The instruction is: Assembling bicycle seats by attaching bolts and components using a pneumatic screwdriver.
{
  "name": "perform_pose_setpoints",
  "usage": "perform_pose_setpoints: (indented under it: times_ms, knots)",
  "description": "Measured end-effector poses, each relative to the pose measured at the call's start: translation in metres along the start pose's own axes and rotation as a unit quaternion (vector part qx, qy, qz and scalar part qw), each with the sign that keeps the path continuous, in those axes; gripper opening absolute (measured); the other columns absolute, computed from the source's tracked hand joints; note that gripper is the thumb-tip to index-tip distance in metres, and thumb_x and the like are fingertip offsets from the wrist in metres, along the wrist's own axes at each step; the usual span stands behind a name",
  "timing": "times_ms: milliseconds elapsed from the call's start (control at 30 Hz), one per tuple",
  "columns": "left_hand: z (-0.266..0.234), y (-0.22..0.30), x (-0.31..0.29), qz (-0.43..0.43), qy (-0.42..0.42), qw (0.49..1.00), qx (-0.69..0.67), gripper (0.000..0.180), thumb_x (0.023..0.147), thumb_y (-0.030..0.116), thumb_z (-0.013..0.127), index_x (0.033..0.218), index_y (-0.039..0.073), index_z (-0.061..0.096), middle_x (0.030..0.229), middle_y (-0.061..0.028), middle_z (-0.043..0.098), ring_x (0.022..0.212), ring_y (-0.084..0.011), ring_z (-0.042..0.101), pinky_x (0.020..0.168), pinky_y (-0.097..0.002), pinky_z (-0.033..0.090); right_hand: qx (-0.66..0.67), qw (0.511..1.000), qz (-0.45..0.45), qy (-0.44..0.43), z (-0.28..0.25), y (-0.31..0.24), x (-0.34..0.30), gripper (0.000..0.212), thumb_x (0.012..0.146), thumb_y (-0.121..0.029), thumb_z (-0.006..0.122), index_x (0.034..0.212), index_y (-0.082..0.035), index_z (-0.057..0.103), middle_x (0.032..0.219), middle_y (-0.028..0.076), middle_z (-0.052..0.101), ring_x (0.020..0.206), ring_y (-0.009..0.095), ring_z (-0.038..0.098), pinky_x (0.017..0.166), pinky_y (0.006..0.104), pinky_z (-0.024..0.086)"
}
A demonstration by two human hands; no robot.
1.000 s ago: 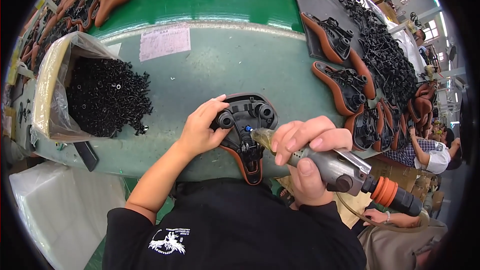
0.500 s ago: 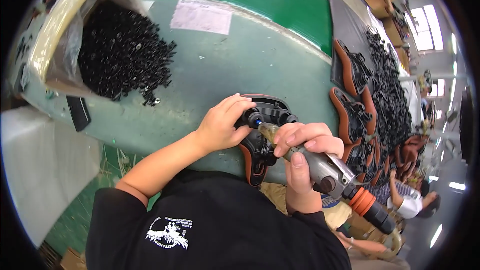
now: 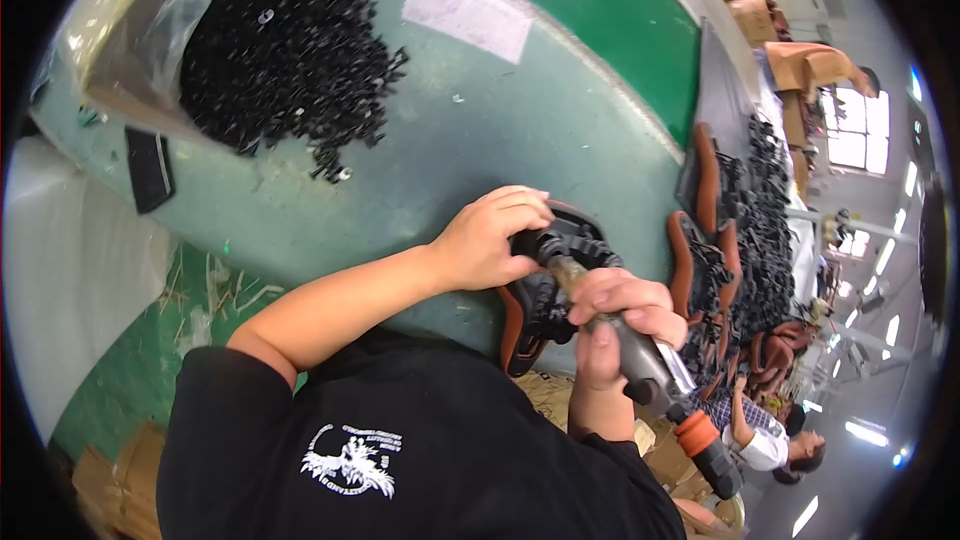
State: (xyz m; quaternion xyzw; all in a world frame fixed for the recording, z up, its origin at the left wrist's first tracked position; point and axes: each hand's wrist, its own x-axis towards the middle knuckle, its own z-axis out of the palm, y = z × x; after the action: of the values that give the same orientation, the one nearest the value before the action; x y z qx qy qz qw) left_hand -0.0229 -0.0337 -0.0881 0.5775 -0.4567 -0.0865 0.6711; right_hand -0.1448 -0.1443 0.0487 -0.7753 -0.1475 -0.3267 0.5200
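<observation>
An upside-down bicycle saddle with a brown edge and black underside lies on the table close to my body. My left hand grips its far wide part, thumb and fingers around a black round piece there. My right hand is wrapped round a metal air screwdriver with an orange ring at its rear. The screwdriver's nose meets the black piece beside my left fingers. Its very tip is hidden there.
A plastic-lined box spills a heap of small black parts at the far left. Near it lies a flat black piece. More saddles and black parts are piled at right. A paper sheet lies toward the green surface.
The whole view has turned and shifted. The screwdriver's blue tip, seen before at the black piece, is now out of sight. Both hands keep their holds.
</observation>
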Motion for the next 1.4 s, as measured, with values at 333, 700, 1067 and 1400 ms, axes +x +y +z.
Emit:
perform_pose_setpoints:
  times_ms: [333, 700, 1067, 1400]
  knots:
    - [-0.001, -0.011, -0.004, -0.019, -0.026, 0.999, -0.01, 0.037, 0.076, 0.007, 0.089, 0.109, 0.001, 0.073, 0.117, -0.0179, 0.076, 0.127, -0.0384, 0.07, 0.107, -0.0453, 0.057, -0.085, 0.995, -0.027, 0.038, 0.008, 0.014, 0.012, 0.029, 0.075, 0.01, 0.066, 0.101, -0.002, 0.065, 0.082, 0.015, 0.073, 0.071, 0.025, 0.073, 0.067, 0.0355, 0.061]
    - [-0.021, 0.055, -0.023, -0.05, -0.098, 0.987, 0.119, 0.044, 0.082, 0.011, 0.087, 0.122, 0.003, 0.073, 0.127, -0.0156, 0.071, 0.118, -0.0332, 0.069, 0.096, -0.0425, 0.056, 0.056, 0.996, 0.074, 0.008, -0.024, -0.035, 0.005, 0.026, 0.083, 0.0, 0.068, 0.109, -0.003, 0.067, 0.1, 0.012, 0.073, 0.091, 0.023, 0.073, 0.082, 0.0351, 0.059]
    - [-0.18, 0.014, -0.054, -0.131, -0.046, 0.843, 0.519, 0.014, 0.085, 0.001, 0.077, 0.093, 0.002, 0.066, 0.095, -0.0161, 0.061, 0.096, -0.0408, 0.062, 0.083, -0.0502, 0.05, 0.223, 0.965, 0.012, 0.135, -0.061, -0.028, -0.041, 0.031, 0.088, 0.007, 0.065, 0.118, -0.003, 0.062, 0.11, 0.013, 0.068, 0.081, 0.013, 0.067, 0.074, 0.0292, 0.056]
    - [-0.145, -0.002, -0.025, -0.015, 0.006, 0.863, 0.504, 0.005, 0.102, 0.003, 0.067, 0.104, 0.0, 0.07, 0.098, -0.0133, 0.069, 0.087, -0.0332, 0.068, 0.078, -0.0396, 0.056, 0.201, 0.97, -0.034, 0.131, -0.079, -0.058, -0.039, 0.035, 0.087, 0.009, 0.064, 0.121, -0.001, 0.06, 0.111, 0.018, 0.066, 0.08, 0.015, 0.068, 0.072, 0.0302, 0.057]
